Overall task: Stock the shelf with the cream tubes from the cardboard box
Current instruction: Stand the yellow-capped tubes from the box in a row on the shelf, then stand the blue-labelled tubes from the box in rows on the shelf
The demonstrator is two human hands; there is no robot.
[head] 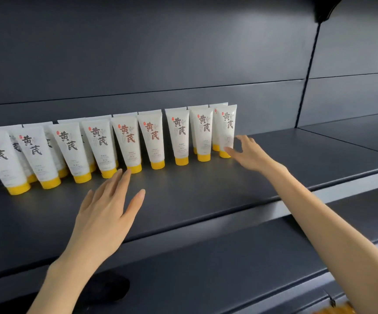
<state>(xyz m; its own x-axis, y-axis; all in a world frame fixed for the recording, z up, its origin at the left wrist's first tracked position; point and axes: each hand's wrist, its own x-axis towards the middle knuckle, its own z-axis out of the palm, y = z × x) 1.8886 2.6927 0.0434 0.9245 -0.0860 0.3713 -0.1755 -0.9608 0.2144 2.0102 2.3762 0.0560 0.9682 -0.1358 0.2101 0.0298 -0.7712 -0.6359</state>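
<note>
Likely light, tippy on caps (157,164): pinch tubes (152,137) low; fingers of your left hand (106,214) and right hand (251,154) are released.

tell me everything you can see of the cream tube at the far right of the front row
The rightmost front cream tube is white, soft-looking plastic with dark brush characters and a small red seal. It stands on its yellow cap, flat crimped end up, slightly tilted, on the dark shelf, another tube close behind. The right hand curls beside its lower part; the thumb seems to touch just above the cap, but a grip cannot be told.
</note>
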